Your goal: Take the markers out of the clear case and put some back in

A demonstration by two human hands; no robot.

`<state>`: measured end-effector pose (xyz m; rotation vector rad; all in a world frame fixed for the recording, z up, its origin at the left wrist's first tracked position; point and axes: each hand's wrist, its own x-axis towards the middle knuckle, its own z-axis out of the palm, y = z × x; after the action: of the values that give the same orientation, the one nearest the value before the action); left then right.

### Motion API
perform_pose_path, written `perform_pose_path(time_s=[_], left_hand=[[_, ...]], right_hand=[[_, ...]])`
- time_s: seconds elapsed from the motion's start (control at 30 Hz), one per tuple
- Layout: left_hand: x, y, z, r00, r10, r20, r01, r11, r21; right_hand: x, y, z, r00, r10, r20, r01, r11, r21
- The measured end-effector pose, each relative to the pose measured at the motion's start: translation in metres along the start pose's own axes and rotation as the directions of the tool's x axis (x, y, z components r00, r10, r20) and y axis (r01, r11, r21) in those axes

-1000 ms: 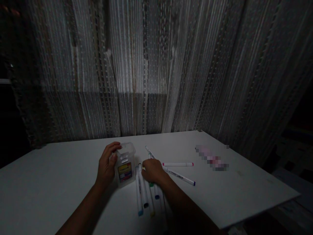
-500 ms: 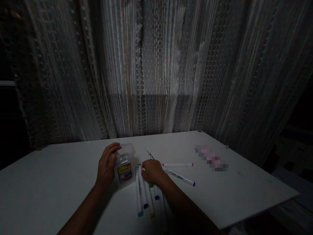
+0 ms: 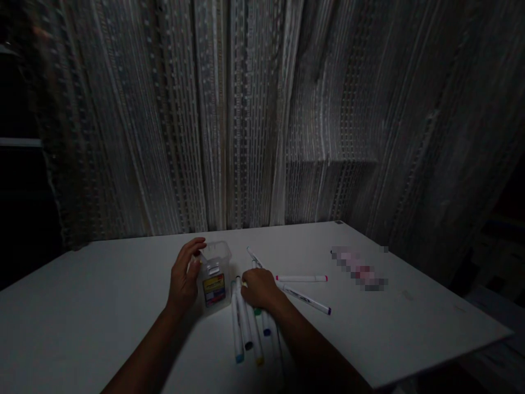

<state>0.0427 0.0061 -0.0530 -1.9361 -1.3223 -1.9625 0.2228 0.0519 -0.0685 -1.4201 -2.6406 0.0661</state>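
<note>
Holding box (image 3: 217, 267) on counter (image 3: 123, 290), left hand (image 3: 184, 282) fingers clamped on its side, right hand (image 3: 260, 288) covering markers (image 3: 237, 328), finger grip impossible to tell, box label (image 3: 214, 290) too dim to read, pink item (image 3: 361, 269) pixelated.

Head camera faces a curtain (image 3: 246, 109) — table (image 3: 123, 284) below.

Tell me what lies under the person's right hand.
A green-capped marker and a blue-capped marker poke out on the near side; white marker ends show beyond. The right hand hides the rest, so whether those ends match, and what it holds, cannot be seen.
</note>
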Motion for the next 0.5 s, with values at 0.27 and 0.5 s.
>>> perform_pose_path(time_s=[0.27, 0.5], left_hand=[[0.026, 0.036, -0.004, 0.999, 0.027, -0.028, -0.025, 0.999, 0.048], [-0.001, 0.002, 0.002, 1.0, -0.022, -0.002, 0.022, 1.0, 0.018]], right_hand=[[-0.002, 0.001, -0.001, 1.0, -0.005, -0.007, 0.005, 1.0, 0.006], [-0.002, 0.0, -0.001, 1.0, -0.007, -0.001, 0.007, 1.0, -0.007]])
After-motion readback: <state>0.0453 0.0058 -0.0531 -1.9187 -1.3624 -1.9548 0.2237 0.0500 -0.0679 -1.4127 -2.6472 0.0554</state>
